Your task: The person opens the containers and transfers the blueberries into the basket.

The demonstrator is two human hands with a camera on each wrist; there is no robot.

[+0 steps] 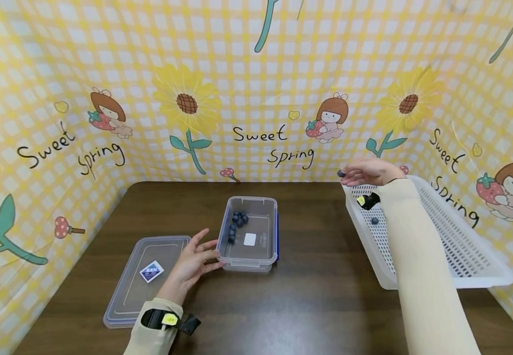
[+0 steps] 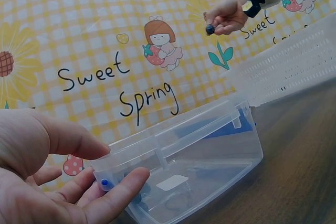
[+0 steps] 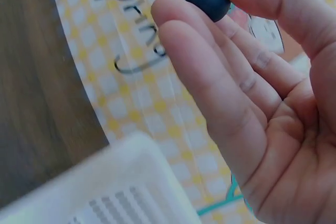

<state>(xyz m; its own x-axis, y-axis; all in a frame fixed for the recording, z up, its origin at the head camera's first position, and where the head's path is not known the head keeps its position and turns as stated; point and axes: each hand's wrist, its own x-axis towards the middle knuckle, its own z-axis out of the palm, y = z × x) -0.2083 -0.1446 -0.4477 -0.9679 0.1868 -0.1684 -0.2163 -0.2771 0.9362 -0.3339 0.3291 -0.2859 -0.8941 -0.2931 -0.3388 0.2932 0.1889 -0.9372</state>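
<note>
Yellow gingham backdrop printed with sunflowers is wrapping round a dark wooden table (image 1: 318,296). The right hand (image 1: 367,172) is pinching a blueberry (image 1: 341,173) between thumb and fingertips, hovering above the white basket's (image 1: 483,276) far corner. The left hand (image 1: 192,264), fingers relaxed and spread, is steadying the clear container (image 1: 249,264), which is already holding several berries; its lid (image 1: 123,301) is lying alongside. Judging by this, a berry is mid-transfer; next comes carrying it across and releasing it over the container.
</note>
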